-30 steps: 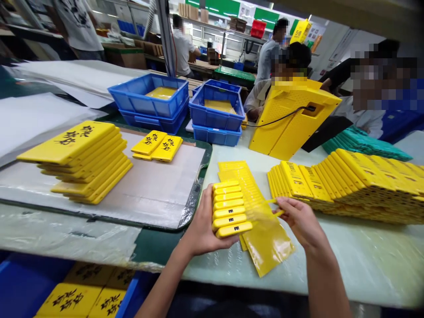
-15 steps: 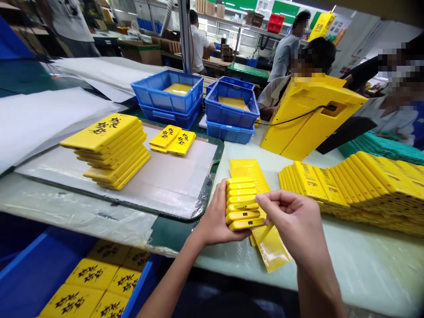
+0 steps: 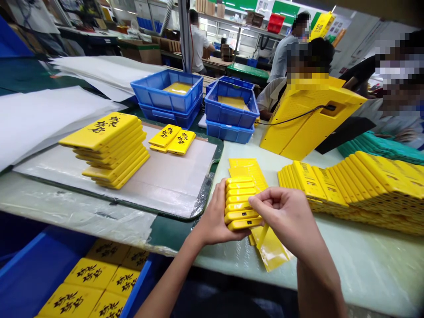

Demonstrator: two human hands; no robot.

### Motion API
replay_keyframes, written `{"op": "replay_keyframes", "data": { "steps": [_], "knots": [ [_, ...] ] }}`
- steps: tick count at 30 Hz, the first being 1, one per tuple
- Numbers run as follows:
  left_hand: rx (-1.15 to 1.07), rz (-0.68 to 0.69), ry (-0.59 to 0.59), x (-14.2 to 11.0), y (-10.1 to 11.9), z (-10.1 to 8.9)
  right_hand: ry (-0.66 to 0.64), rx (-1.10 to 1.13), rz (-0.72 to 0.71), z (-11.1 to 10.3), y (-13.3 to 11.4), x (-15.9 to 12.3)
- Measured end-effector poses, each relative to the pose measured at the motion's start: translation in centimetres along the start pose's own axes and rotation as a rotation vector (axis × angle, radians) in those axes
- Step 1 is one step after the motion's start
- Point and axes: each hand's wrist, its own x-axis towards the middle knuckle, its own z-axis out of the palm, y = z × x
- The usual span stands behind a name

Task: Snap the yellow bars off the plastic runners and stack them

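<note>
Pretty clearly a factory floor, some kind of assembly line. You've got long workbenches (image 3: 79, 207) covered in plastic sheeting, blue stacking crates (image 3: 167, 90), big rows of yellow moulded parts (image 3: 371, 185), other workers (image 3: 198, 44) at their stations, and racked shelving (image 3: 212, 26) along the back.

Your left hand (image 3: 215, 216) cups about seven glossy yellow plastic bars (image 3: 241, 205), stacked edge to edge, and your right hand (image 3: 281, 216) lies over their right ends. The lower bars each show a small dark label (too small to read). A translucent yellow film strip (image 3: 270, 249) slants out beneath them.
</note>
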Motion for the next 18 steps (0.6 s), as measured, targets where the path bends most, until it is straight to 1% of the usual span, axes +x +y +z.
{"op": "replay_keyframes", "data": {
  "steps": [4, 8, 10, 12, 14, 15, 16, 17, 18],
  "knots": [
    [-0.012, -0.012, 0.003, 0.0, 0.0, 0.0, -0.025, -0.126, -0.102, -0.1, -0.5, -0.1],
    [-0.023, -0.003, 0.014, 0.2, 0.1, -0.1, 0.007, -0.229, -0.207, 0.3, -1.3, -0.1],
    [-0.029, 0.003, 0.018, 0.3, 0.3, -0.2, 0.015, -0.339, -0.224, 0.5, -1.5, 0.1],
    [-0.035, 0.008, 0.025, 0.4, 0.4, -0.2, 0.033, -0.525, -0.215, 0.4, -1.5, 0.2],
    [-0.037, 0.022, 0.036, 0.4, 0.6, -0.3, 0.072, -0.722, -0.22, -0.2, -1.4, 0.4],
    [-0.031, 0.031, 0.044, 0.4, 0.7, -0.3, 0.098, -0.781, -0.245, -0.7, -1.3, 0.4],
    [-0.018, 0.042, 0.054, 0.5, 0.8, -0.3, 0.11, -0.789, -0.279, -1.4, -1.2, 0.5],
    [-0.002, 0.054, 0.061, 0.5, 0.9, -0.3, 0.101, -0.737, -0.312, -2.3, -1.2, 0.6],
    [0.013, 0.067, 0.069, 0.5, 0.9, -0.2, 0.084, -0.629, -0.335, -3.2, -1.1, 0.6]
  ]
}}
